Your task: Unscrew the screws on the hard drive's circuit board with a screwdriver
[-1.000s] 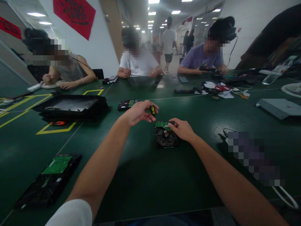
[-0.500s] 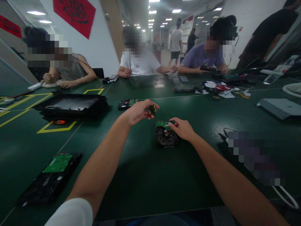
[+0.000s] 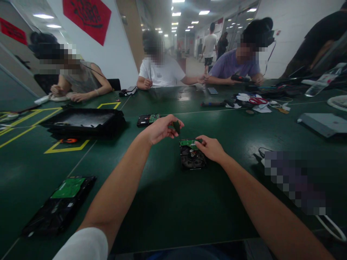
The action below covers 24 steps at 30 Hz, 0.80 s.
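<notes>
In front of me a hard drive [image 3: 193, 159] lies on the green table, its green circuit board [image 3: 187, 143] uppermost at the far end. My left hand [image 3: 165, 129] is closed around the dark handle of a small screwdriver [image 3: 176, 127]. The screwdriver points down, its thin shaft meeting the far left corner of the drive; the exact tip is too small to make out. On the other side, my right hand [image 3: 210, 148] grips the drive's right edge, with thumb and fingers over the board's end.
A second hard drive [image 3: 58, 207] lies at the near left, another [image 3: 148, 120] beyond my left hand. Black trays [image 3: 81, 121] stand at left. A grey metal case [image 3: 324, 124], a pixelated object [image 3: 295, 184] and a cluttered pile [image 3: 252, 101] are at right. Several people sit opposite.
The screwdriver handle has turned in my left hand: its yellow marking showed before and is now out of sight. My right hand keeps its hold on the drive. The view shifted slightly.
</notes>
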{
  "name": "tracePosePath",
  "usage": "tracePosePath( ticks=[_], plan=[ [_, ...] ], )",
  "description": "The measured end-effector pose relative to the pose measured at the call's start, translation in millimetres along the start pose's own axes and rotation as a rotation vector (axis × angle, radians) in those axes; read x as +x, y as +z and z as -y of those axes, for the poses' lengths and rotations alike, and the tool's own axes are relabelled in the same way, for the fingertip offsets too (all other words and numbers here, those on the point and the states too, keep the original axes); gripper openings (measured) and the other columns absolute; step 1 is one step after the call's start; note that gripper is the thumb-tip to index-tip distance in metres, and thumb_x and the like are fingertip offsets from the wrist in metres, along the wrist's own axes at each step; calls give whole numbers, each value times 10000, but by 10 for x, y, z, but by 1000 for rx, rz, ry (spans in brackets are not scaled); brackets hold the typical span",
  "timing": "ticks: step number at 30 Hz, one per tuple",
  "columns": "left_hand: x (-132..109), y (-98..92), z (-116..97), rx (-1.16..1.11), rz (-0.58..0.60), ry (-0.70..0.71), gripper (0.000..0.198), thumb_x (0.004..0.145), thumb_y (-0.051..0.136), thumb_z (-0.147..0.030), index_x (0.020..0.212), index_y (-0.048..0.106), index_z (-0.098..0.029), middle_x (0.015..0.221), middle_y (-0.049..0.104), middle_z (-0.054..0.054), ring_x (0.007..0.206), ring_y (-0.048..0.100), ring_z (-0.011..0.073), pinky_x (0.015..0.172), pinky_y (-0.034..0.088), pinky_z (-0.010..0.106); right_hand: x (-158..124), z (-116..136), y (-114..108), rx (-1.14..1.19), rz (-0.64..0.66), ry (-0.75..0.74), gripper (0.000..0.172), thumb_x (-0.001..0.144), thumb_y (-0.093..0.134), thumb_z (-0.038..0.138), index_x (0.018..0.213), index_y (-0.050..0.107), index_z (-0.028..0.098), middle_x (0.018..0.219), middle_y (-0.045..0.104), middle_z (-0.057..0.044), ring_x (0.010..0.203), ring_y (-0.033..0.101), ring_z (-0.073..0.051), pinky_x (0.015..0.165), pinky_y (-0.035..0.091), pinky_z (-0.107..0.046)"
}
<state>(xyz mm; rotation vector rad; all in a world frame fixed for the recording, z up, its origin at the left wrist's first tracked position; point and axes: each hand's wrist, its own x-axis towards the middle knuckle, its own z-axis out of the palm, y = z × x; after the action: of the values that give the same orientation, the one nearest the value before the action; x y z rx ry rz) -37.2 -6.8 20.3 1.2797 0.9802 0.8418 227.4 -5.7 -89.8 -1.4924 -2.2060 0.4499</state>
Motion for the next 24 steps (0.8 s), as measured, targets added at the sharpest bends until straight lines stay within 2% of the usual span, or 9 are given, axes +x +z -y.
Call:
tracePosePath(
  ticks=[9,17,24],
  plan=[
    [-10,11,-2,-39,-1,-16,278,854,573,-396,949,653,-147,996,738,149,607,650,169,513,490,278,-2,-8,21,7,-4,3,340,996,544,483,1223,676,267,739,665,2,660,570,-150,595,325,-271],
    [-10,-12,-7,45,-9,13,332,863,568,-392,969,729,-122,943,707,112,604,610,127,529,471,249,4,-30,14,11,-1,-9,355,1004,528,495,1233,666,261,728,655,9,655,570,-147,592,314,-270],
    [-38,43,-20,1,-3,12,277,870,625,-407,978,636,-152,1031,738,139,591,644,149,520,499,272,17,-37,25,2,-11,-9,342,992,556,475,1232,671,260,754,672,0,670,568,-148,598,307,-268]
  ],
)
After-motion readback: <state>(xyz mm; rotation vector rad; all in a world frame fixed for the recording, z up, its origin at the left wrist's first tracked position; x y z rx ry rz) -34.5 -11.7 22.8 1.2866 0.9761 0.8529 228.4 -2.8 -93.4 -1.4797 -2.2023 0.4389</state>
